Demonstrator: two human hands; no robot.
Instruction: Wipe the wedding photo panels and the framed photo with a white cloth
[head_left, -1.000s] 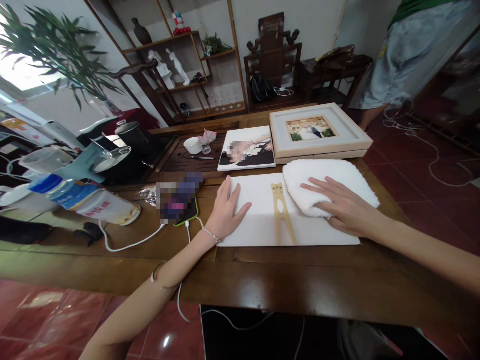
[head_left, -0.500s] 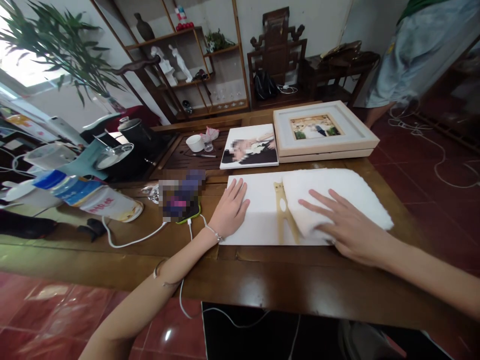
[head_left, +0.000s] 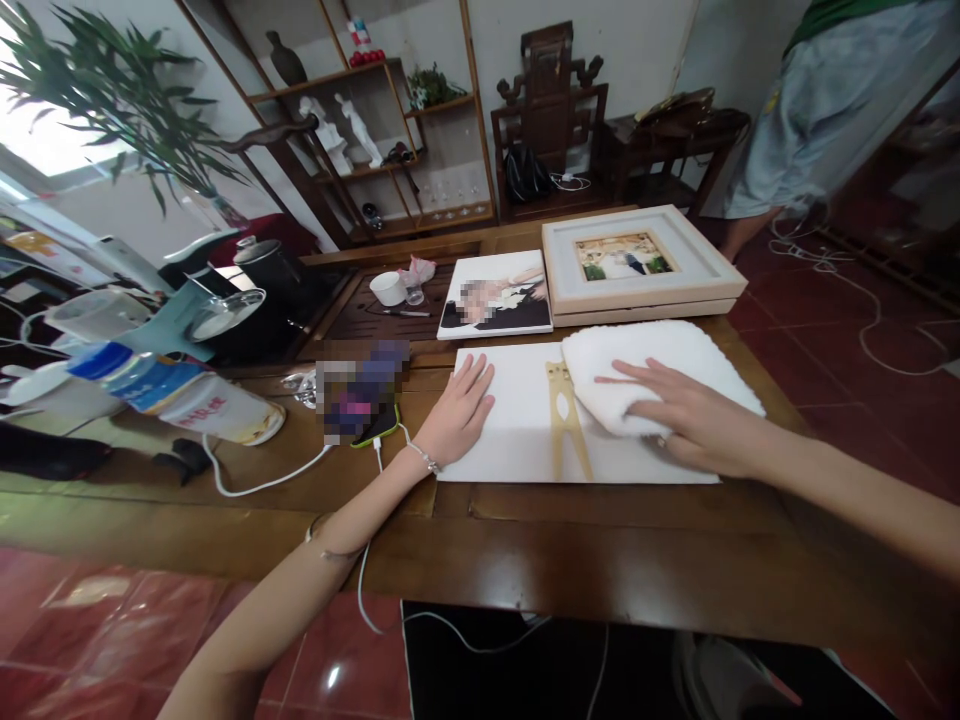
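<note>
A white flat panel [head_left: 517, 420] lies on the wooden table [head_left: 570, 560], with a gold stand piece [head_left: 564, 425] on its back. My left hand [head_left: 456, 408] rests flat on the panel's left edge, fingers stretched out. My right hand [head_left: 679, 415] presses flat on a white fluffy cloth [head_left: 660, 355] that covers the panel's right part. Neither hand grips anything.
A framed photo [head_left: 637, 262] and a photo canvas [head_left: 496, 295] lie behind the panel. A phone [head_left: 364, 395] on a white cable, a lying can [head_left: 180, 395], a kettle [head_left: 259, 270] and a cup [head_left: 388, 288] sit left. A person [head_left: 817, 110] stands at the back right.
My right hand slid the cloth toward me and to the left over the panel, then back away from me. My left hand stayed on the panel's left edge.
</note>
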